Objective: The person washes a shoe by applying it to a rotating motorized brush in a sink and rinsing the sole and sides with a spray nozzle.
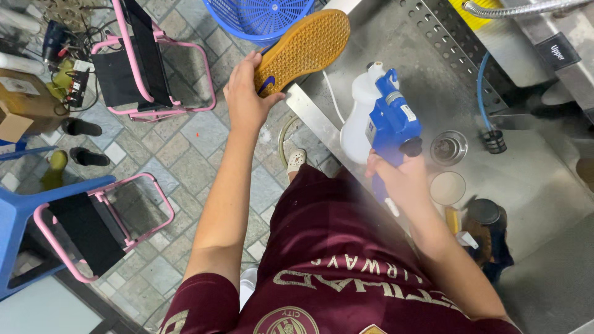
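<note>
Blue mesh basket at top edge, beside steel sink worktop. Round drain in worktop middle; blue hose above it. Pink folding chairs on tiled floor; black shoes near left edge.

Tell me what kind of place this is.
Probably a shoe-cleaning workspace. The left hand holds a shoe sole-up, the right hand grips a blue-and-white spray gun, both over a steel sink counter with a drain.
</note>
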